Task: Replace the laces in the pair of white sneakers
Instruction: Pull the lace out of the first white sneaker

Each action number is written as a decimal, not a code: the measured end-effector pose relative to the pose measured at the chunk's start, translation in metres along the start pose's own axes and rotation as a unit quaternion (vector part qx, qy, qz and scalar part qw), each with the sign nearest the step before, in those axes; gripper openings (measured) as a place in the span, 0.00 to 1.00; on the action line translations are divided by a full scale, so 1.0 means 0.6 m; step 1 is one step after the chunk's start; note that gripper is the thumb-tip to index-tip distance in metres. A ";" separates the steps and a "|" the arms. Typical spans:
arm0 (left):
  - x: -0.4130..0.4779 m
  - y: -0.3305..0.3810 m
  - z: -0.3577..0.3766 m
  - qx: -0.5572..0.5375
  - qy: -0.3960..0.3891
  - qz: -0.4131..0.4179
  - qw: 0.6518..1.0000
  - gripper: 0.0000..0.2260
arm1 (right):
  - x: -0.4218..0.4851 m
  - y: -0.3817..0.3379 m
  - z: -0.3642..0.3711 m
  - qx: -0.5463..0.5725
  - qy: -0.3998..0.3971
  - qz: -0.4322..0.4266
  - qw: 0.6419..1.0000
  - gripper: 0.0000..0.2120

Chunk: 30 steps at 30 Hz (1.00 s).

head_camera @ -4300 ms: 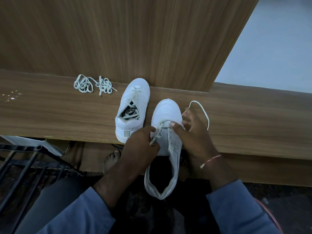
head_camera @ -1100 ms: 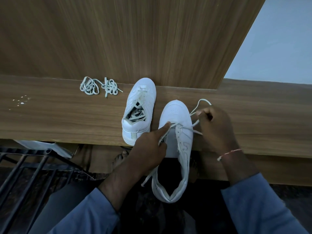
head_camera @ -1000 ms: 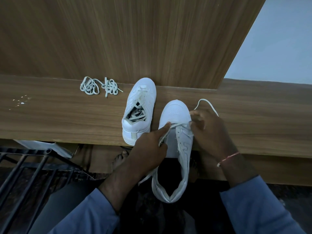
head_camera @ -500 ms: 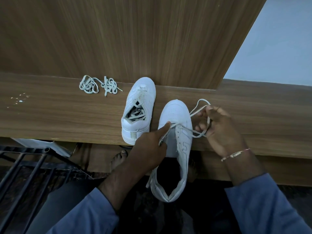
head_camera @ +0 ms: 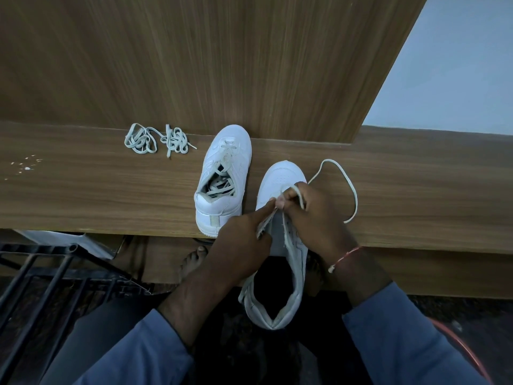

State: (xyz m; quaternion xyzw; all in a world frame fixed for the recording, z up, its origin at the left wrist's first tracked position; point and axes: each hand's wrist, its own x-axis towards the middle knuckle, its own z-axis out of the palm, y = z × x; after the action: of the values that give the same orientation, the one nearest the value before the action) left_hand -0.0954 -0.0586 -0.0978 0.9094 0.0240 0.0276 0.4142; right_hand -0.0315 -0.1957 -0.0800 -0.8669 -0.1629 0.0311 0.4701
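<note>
Two white sneakers lie on a wooden ledge (head_camera: 97,195). The left sneaker (head_camera: 223,176) stands laced, toe to the wall. The right sneaker (head_camera: 280,245) hangs half over the ledge's front edge, heel toward me. My left hand (head_camera: 244,240) holds its left eyelet flap and a lace end, forefinger stretched to the lowest eyelets. My right hand (head_camera: 311,215) pinches the white lace (head_camera: 351,190) at those eyelets; the lace loops out to the right over the ledge. A loose tangle of laces (head_camera: 158,140) lies at the back left.
A wooden panel (head_camera: 222,65) rises behind the ledge, with a pale wall to its right. Black metal bars (head_camera: 41,279) stand at lower left. A bare foot (head_camera: 191,259) shows below the ledge. White specks (head_camera: 25,165) dot the far left.
My right hand has come back from the right of the shoe to its lowest eyelets, bringing the lace end with it. The lace loop now trails wide to the right. My left hand stays put.
</note>
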 end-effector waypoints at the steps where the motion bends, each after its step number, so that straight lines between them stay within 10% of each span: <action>1: 0.000 0.000 -0.001 -0.002 0.001 -0.003 1.000 0.30 | 0.001 -0.008 -0.004 0.103 0.029 0.036 0.994 0.06; 5: -0.001 -0.002 -0.001 -0.003 -0.009 -0.001 1.000 0.30 | 0.012 -0.024 -0.052 0.532 0.061 0.127 0.835 0.12; 9: 0.000 -0.003 0.001 0.004 -0.015 -0.008 1.000 0.30 | -0.006 -0.014 -0.044 0.075 -0.051 0.051 0.995 0.10; 13: -0.001 0.000 0.002 0.020 0.005 0.007 1.000 0.29 | 0.003 -0.006 -0.008 -0.267 -0.072 -0.071 0.958 0.07; 18: -0.002 -0.002 0.003 0.015 0.011 0.016 1.000 0.28 | 0.001 -0.014 0.005 -0.308 -0.059 -0.075 0.947 0.06; 22: 0.000 -0.006 0.001 -0.012 0.002 -0.001 1.000 0.31 | 0.001 -0.017 -0.023 0.052 0.049 0.048 0.996 0.05; 26: 0.001 -0.009 0.003 -0.005 -0.001 0.011 1.000 0.31 | -0.001 -0.024 -0.052 0.552 0.019 0.139 0.822 0.08; 30: 0.001 -0.008 0.003 0.003 -0.005 0.002 1.000 0.32 | -0.009 -0.012 -0.028 0.086 -0.024 0.045 0.995 0.07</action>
State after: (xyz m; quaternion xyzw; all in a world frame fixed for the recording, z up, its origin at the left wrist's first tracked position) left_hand -0.0946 -0.0567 -0.1023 0.9107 0.0207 0.0239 0.4118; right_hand -0.0350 -0.2070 -0.0653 -0.8288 -0.1314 0.0868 0.5369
